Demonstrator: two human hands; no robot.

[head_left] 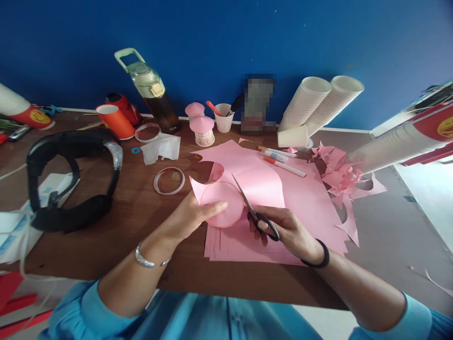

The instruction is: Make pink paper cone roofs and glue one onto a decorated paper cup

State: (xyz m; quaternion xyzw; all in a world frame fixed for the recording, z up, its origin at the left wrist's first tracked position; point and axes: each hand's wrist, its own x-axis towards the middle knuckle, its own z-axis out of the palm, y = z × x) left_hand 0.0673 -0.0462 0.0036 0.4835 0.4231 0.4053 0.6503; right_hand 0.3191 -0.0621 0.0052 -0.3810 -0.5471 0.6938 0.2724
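My left hand (193,215) pinches a sheet of pink paper (244,165), its thumb lying on a circle outlined in a darker line (226,212). Curved bites are cut from the sheet's left edge. My right hand (279,226) grips black-handled scissors (256,215) through the finger loops. Their blades point up and left, close against the right side of the circle; whether they are parted I cannot tell. Beneath lies a stack of pink sheets (300,189). Two markers, one of them a white marker with a red cap (285,167), rest on the stack.
Pink scraps (336,170) pile up at right beside stacked paper cups (307,101). Two small cup houses with pink roofs (202,125), a pen cup (224,118) and a bottle (155,99) stand along the blue wall. A black headset (71,222) and a tape ring (169,181) lie at left.
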